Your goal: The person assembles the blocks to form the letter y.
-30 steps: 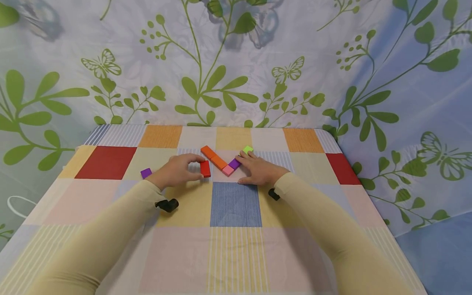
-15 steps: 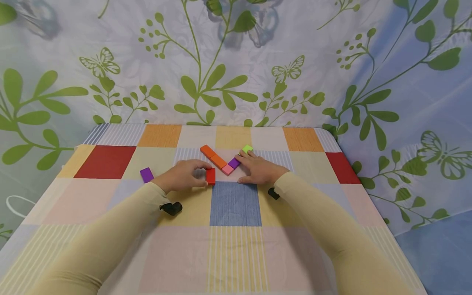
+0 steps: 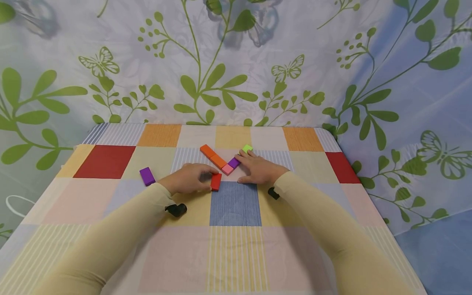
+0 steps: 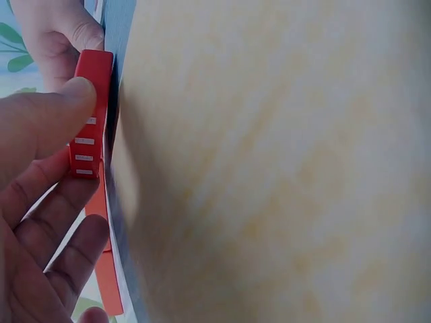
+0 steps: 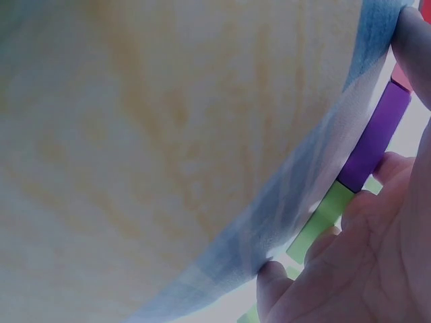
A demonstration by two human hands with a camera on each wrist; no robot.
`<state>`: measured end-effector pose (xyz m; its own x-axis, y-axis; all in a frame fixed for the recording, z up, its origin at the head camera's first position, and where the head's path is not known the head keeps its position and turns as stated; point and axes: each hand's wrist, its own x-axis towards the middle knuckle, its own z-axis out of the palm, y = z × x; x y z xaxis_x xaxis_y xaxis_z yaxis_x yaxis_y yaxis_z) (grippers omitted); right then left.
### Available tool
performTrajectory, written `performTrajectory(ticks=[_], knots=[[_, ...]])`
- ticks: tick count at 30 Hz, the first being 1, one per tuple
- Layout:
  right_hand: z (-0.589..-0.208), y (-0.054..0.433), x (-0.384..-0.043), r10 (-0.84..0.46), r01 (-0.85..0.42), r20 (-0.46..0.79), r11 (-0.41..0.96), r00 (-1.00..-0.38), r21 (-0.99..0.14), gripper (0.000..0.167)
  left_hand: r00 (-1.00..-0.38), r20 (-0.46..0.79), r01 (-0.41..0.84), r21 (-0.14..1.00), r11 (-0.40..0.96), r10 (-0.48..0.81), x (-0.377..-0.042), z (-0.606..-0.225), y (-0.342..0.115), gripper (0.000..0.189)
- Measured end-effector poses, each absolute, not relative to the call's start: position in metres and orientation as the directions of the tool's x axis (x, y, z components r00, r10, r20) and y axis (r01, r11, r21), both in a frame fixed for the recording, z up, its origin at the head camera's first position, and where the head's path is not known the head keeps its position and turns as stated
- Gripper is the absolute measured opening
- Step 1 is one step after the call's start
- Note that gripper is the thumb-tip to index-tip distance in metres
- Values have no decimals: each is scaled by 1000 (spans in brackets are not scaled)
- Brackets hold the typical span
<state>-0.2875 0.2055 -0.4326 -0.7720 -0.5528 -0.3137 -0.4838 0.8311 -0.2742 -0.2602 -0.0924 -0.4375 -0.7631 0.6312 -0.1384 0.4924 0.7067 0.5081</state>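
Note:
My left hand [image 3: 189,178] pinches a red block [image 3: 216,182] between thumb and fingers, just in front of a V-shaped row of blocks. In the left wrist view the thumb presses the side of the red block [image 4: 91,111], which bears small white marks. Two orange blocks [image 3: 218,162] make the V's left arm and a pink block [image 3: 227,169] its point. A purple block [image 3: 233,163] and green [image 3: 248,148] follow on the right arm. My right hand [image 3: 259,168] rests beside this arm with fingers spread, partly covering it; the right wrist view shows the purple block [image 5: 378,134] and green [image 5: 322,222] along its fingers.
A loose purple block [image 3: 147,176] lies left of my left wrist. The patchwork tablecloth [image 3: 236,205] covers the table, whose far edge meets a leaf-patterned curtain [image 3: 228,82]. Black camera straps show at both wrists. A white cable loop [image 3: 16,207] hangs at the left edge.
My left hand has moved right and nearer to me with the red block, which has turned slightly. More of the loose purple block shows. The right hand stays where it was.

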Motion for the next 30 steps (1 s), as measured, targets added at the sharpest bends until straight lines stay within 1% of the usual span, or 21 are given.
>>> performTrajectory(ticks=[11, 16, 24, 30], knots=[[-436, 206, -289, -553, -483, -302, 830, -777, -278, 97, -739, -155, 518, 492, 700, 655, -263, -440, -85, 53], [-436, 206, -289, -552, -480, -306, 831, -776, -281, 98, -742, -169, 506, 493, 708, 649, -262, -438, -82, 52], [-435, 206, -289, -552, -474, -312, 830, -773, -294, 98, -728, -142, 548, 466, 694, 671, -261, -438, -81, 52], [-434, 206, -289, -556, -480, -309, 828, -772, -290, 97, -731, -145, 549, 456, 701, 667, -262, -438, -79, 51]])
